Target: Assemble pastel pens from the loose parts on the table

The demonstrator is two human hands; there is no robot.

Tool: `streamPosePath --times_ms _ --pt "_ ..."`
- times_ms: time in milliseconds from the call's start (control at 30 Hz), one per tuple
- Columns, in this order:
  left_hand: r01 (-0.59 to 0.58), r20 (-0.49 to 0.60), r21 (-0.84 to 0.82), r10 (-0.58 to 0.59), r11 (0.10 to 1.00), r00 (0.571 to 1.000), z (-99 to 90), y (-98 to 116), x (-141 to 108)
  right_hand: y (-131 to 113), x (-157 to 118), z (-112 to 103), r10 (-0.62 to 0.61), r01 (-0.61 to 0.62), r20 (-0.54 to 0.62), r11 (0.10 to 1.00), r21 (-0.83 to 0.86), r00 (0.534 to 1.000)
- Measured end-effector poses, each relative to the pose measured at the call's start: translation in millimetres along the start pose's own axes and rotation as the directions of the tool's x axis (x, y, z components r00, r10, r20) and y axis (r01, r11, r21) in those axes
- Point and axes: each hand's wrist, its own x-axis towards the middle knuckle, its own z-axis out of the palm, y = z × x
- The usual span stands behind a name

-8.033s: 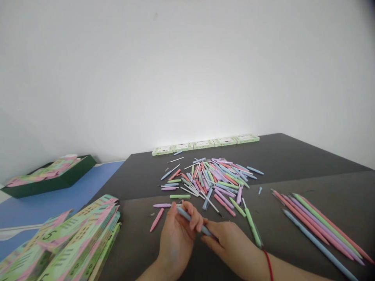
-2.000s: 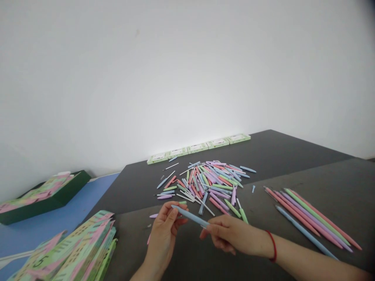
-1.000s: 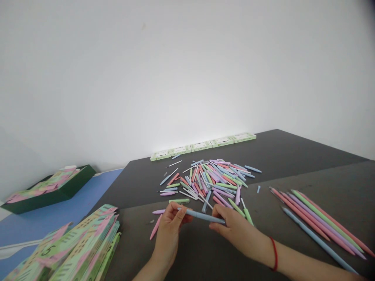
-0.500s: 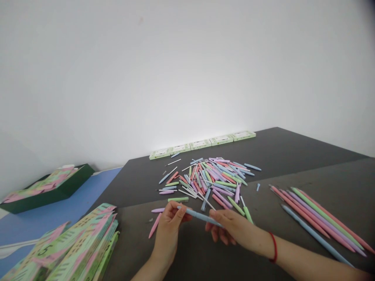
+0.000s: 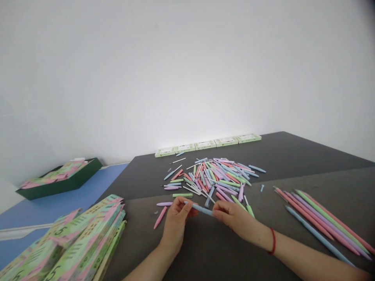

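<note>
A light blue pen (image 5: 202, 210) is held between both hands over the dark table. My left hand (image 5: 177, 218) pinches its left end between thumb and fingers. Around the right end close the fingers of my right hand (image 5: 234, 218), which hide that tip; a red band circles the wrist. Just beyond the hands lies a pile of pastel pen parts and white refills (image 5: 216, 175). A pink pen part (image 5: 160, 217) and a purple one (image 5: 164, 204) rest left of my left hand.
Several assembled-looking long pens (image 5: 325, 224) lie at the right. Flat green-and-white boxes (image 5: 205, 145) line the back edge. Stacked printed packs (image 5: 84, 238) stand at the left, near a dark green tray (image 5: 88, 173) on a blue surface (image 5: 113, 179).
My right hand has closed its fingers more tightly round the pen's right end, covering more of it. The camera view has shifted slightly, moving the scene to the right.
</note>
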Motion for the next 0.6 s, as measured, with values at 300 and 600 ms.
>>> streamPosePath --times_ms 300,600 --pt "-0.011 0.049 0.011 0.01 1.0 0.999 2.9 -0.9 -1.6 -9.5 -4.3 -10.5 -0.061 0.079 0.084 0.968 -0.238 0.995" --pt "-0.098 0.145 0.176 0.073 0.979 0.987 6.7 5.1 -8.4 -14.4 -18.8 -15.9 -0.142 0.083 -0.065 0.832 -0.549 0.988"
